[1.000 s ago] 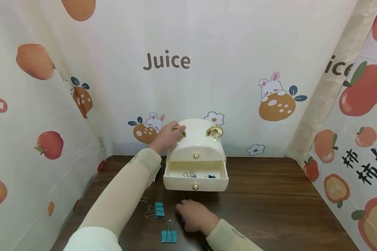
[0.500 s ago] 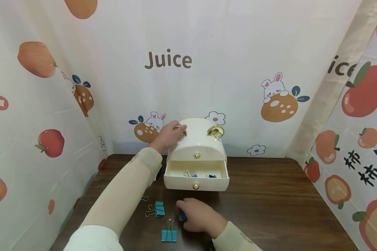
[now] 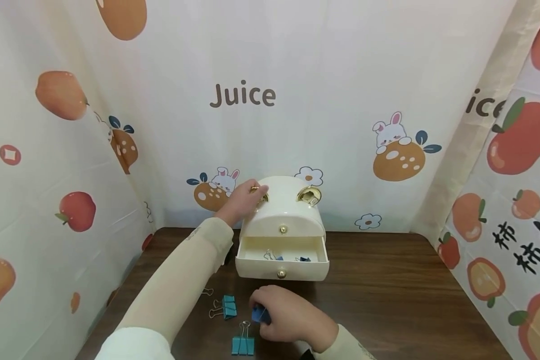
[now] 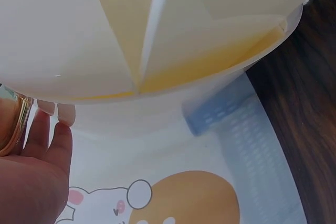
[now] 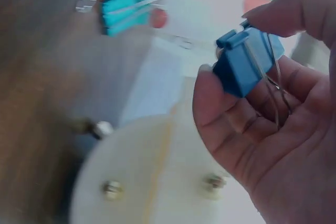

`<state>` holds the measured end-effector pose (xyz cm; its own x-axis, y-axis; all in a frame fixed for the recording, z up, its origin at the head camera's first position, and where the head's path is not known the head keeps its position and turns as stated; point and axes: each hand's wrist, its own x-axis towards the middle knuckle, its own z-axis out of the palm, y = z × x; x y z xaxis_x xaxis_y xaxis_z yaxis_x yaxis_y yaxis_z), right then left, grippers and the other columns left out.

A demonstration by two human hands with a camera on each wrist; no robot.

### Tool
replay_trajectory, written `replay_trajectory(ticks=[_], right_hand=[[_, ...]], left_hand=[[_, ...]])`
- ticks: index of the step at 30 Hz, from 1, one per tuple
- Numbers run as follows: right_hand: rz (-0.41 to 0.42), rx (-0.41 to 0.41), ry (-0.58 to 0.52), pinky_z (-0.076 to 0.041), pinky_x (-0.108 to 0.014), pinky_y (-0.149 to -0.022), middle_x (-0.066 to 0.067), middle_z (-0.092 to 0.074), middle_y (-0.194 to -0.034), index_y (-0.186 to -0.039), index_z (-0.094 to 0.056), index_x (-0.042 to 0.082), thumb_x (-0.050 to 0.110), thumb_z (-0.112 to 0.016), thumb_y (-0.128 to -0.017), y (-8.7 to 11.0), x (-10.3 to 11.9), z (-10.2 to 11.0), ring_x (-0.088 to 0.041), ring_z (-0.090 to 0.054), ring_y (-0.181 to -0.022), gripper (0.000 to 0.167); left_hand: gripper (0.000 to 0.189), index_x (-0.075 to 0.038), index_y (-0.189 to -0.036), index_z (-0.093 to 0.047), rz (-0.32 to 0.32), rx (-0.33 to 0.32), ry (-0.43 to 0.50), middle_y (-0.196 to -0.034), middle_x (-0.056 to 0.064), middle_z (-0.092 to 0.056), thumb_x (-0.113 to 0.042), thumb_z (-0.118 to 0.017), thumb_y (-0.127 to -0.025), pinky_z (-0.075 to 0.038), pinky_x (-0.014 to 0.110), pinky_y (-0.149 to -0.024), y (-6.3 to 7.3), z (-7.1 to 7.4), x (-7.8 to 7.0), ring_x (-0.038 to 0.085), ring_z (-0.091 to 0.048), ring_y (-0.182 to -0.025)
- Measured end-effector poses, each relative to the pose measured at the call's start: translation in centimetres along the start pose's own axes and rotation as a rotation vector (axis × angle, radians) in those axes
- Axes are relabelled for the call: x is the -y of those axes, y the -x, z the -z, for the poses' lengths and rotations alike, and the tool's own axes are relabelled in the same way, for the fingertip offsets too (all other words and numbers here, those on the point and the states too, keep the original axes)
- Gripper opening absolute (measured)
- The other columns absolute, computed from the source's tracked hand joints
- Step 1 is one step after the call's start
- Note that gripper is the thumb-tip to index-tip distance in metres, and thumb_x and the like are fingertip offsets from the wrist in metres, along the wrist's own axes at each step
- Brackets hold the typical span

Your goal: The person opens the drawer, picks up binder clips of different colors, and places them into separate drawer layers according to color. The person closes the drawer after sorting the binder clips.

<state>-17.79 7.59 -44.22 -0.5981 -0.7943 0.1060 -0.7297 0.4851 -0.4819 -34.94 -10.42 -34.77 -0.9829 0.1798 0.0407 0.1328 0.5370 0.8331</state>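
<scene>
A cream mini drawer box with gold ear-like trims stands at the back of the table, its lower drawer pulled out. Small blue binder clips lie in that drawer. My left hand grips the box at its left gold ear; in the left wrist view some fingers pass behind the box edge. In front of the drawer, my right hand pinches a blue binder clip between thumb and fingers, its wire handles toward the palm.
Teal binder clips lie on the dark wood table left of my right hand: one clip on its side, another clip nearer me. Part of a further clip's wire shows beside my left sleeve. A printed curtain hangs behind.
My right hand has lifted and turned slightly, and more of the blue binder clip in it shows. The left hand keeps its place on the box. The head view has tilted a little.
</scene>
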Motion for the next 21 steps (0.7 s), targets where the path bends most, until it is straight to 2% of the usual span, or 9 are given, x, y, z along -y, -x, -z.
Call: replay_trajectory(ticks=[4, 8, 12, 15, 21], right_hand=[[0.015, -0.037, -0.006, -0.047, -0.020, -0.081, 0.013, -0.059, -0.105, -0.118, -0.070, 0.016, 0.015, -0.073, -0.087, 0.8, 1.1, 2.3, -0.002, -0.053, -0.088, 0.031], [-0.032, -0.070, 0.014, -0.048, -0.024, -0.085, 0.011, -0.059, -0.111, -0.125, -0.069, 0.014, 0.015, -0.071, -0.090, 1.3, 1.5, 4.7, -0.005, -0.052, -0.094, 0.036], [-0.074, -0.121, 0.046, -0.050, -0.029, -0.086, 0.009, -0.059, -0.110, -0.126, -0.067, 0.013, 0.015, -0.073, -0.091, 1.8, 1.3, 6.8, -0.008, -0.053, -0.094, 0.035], [-0.085, -0.164, 0.077, -0.051, -0.030, -0.085, 0.008, -0.059, -0.108, -0.126, -0.066, 0.013, 0.014, -0.074, -0.092, 2.0, 1.1, 7.9, -0.009, -0.055, -0.093, 0.035], [-0.111, -0.223, 0.117, -0.053, -0.032, -0.089, 0.007, -0.061, -0.115, -0.129, -0.066, 0.015, 0.016, -0.075, -0.093, 2.1, 0.9, 9.6, -0.008, -0.056, -0.098, 0.037]], left_hand=[[0.043, -0.015, -0.103, -0.056, 0.005, 0.007, 0.002, -0.097, 0.008, -0.059, -0.058, -0.052, -0.103, -0.052, 0.039, -0.079, 0.0, -0.1, 0.2, 0.024, -0.058, -0.096], [0.041, -0.014, -0.101, -0.056, -0.002, -0.001, -0.007, -0.096, 0.008, -0.059, -0.055, -0.052, -0.103, -0.050, 0.040, -0.079, 0.2, -0.2, 0.4, 0.025, -0.058, -0.095], [0.041, -0.015, -0.102, -0.056, -0.014, 0.004, -0.008, -0.098, 0.008, -0.059, -0.056, -0.052, -0.103, -0.050, 0.041, -0.081, 0.1, -0.3, 0.4, 0.025, -0.058, -0.097], [0.042, -0.015, -0.103, -0.057, -0.017, 0.005, -0.014, -0.100, 0.008, -0.060, -0.057, -0.052, -0.103, -0.050, 0.041, -0.081, 0.1, -0.3, 0.4, 0.025, -0.058, -0.097], [0.042, -0.016, -0.104, -0.060, -0.010, -0.004, -0.033, -0.102, 0.007, -0.063, -0.057, -0.052, -0.103, -0.051, 0.042, -0.082, 0.2, 0.0, 0.1, 0.025, -0.059, -0.098]])
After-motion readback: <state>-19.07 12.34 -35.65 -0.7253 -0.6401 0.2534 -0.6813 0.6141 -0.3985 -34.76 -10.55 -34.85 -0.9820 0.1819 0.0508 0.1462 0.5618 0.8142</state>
